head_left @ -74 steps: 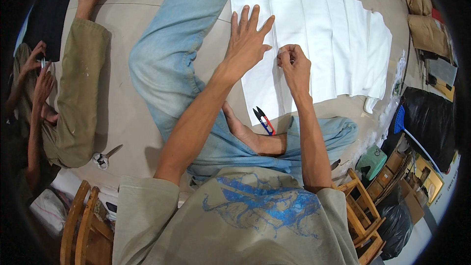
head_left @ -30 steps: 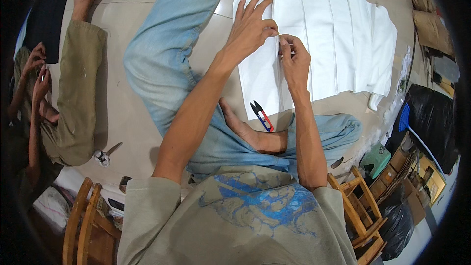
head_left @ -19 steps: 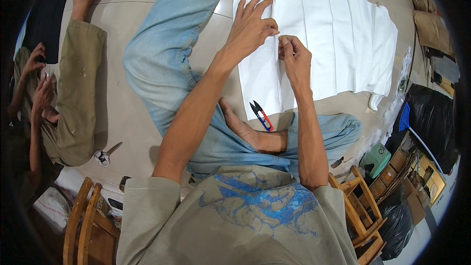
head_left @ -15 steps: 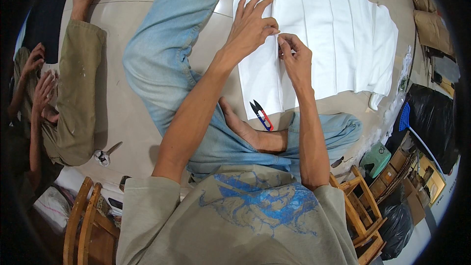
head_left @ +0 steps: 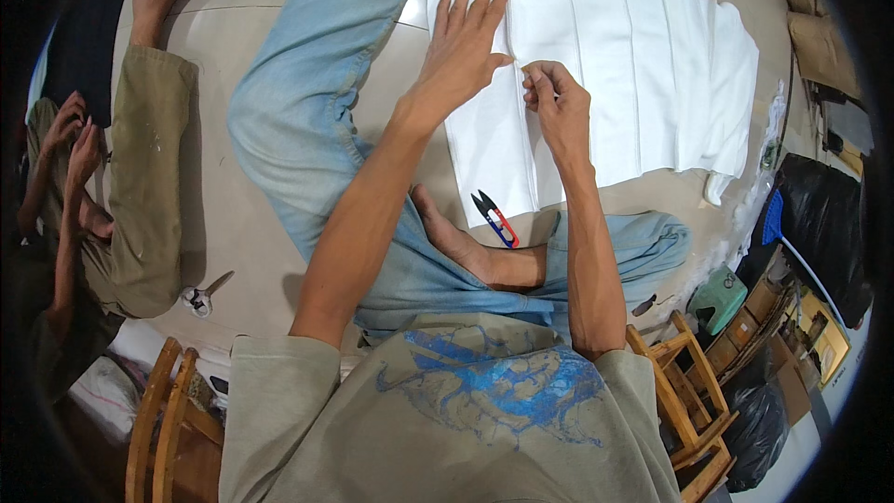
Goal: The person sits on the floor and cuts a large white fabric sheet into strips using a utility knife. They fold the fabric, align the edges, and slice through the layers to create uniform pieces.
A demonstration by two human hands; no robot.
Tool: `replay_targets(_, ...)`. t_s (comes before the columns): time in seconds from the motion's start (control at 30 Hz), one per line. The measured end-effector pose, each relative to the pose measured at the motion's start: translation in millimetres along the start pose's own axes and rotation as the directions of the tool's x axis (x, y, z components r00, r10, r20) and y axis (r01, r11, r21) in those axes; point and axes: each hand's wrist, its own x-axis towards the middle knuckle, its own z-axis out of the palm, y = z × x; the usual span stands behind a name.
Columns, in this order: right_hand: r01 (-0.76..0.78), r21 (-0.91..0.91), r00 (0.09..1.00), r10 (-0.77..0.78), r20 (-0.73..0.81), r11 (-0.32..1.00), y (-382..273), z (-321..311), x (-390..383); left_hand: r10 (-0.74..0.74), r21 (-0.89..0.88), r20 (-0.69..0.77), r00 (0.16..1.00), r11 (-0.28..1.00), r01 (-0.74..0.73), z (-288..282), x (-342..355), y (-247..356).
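Observation:
A long white cloth (head_left: pixel 610 84) with several raised lengthwise seams or folds lies spread on the floor before me. My left hand (head_left: pixel 463 42) rests open on its left part, fingers stretched out and the thumb pointing at a seam. Just right of that seam, the fingertips of my right hand (head_left: pixel 559 98) are pinched together close to the cloth. Whatever they hold is too small to make out. A pair of thread snips (head_left: pixel 495 220) with dark blades and a red and blue handle lies at the cloth's near edge, beside my bare foot (head_left: pixel 456 240).
At the left sits another person (head_left: pixel 149 177) in olive trousers, hands together; scissors (head_left: pixel 197 300) lie near them. Wooden stools (head_left: pixel 684 391) flank me. To the right are a green container (head_left: pixel 717 301), a blue-headed tool (head_left: pixel 772 219), black bags (head_left: pixel 819 233) and cardboard (head_left: pixel 792 382).
My left hand has gone from a thumb-and-finger pinch at the seam to spread fingers, shifting slightly left. The right hand stays pinched near the seam. The other person's hands have drawn together.

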Motion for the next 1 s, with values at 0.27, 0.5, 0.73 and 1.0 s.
replay_targets(0.27,0.007,-0.006,1.000,-0.007,-0.026,1.000,1,0,-4,-0.004,0.108,0.014,1.000,0.994,0.002,-6,-2,0)
replay_targets(0.5,0.045,-0.141,0.999,-0.047,-0.014,0.989,-4,0,-4,0.065,0.104,0.033,0.997,0.992,-0.068,-1,-1,3)
replay_targets(0.73,-0.008,-0.134,1.000,0.011,0.021,0.991,-8,-4,1,0.042,0.056,0.088,0.995,0.997,-0.047,-7,3,4)
replay_targets(1.0,0.012,-0.110,1.000,-0.012,0.002,0.994,-1,-8,-1,-0.066,0.152,0.076,0.995,0.987,0.054,-9,-5,-1)
